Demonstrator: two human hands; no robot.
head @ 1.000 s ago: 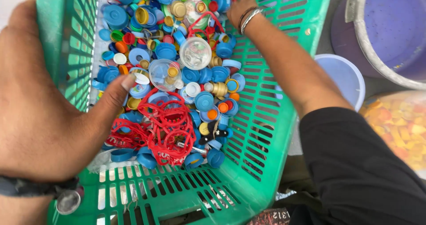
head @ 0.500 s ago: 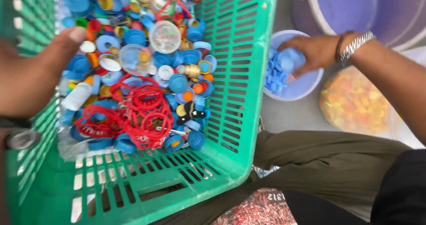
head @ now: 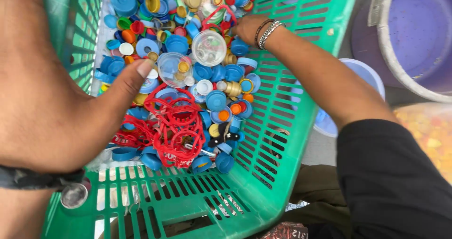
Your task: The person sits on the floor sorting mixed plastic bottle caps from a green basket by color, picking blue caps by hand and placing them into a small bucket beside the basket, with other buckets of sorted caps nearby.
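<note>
Green plastic basket (head: 301, 102) holds a heap of bottle caps (head: 188, 74). Your left hand (head: 42, 88) rests on the basket's near side, grip open, thumb touching caps. Your right hand (head: 247, 29) digs into caps at the far side; its grip is hidden.

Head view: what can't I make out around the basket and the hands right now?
- Right hand: fingertips buried among the bottle caps; whether they pinch one is hidden.
- Left hand: its back covers the basket's left wall and the caps beneath.
- Small blue bowl: contents hidden by the right forearm.
- Purple bucket: cut off by the frame edge.
- Yellow pile: blurred.
</note>
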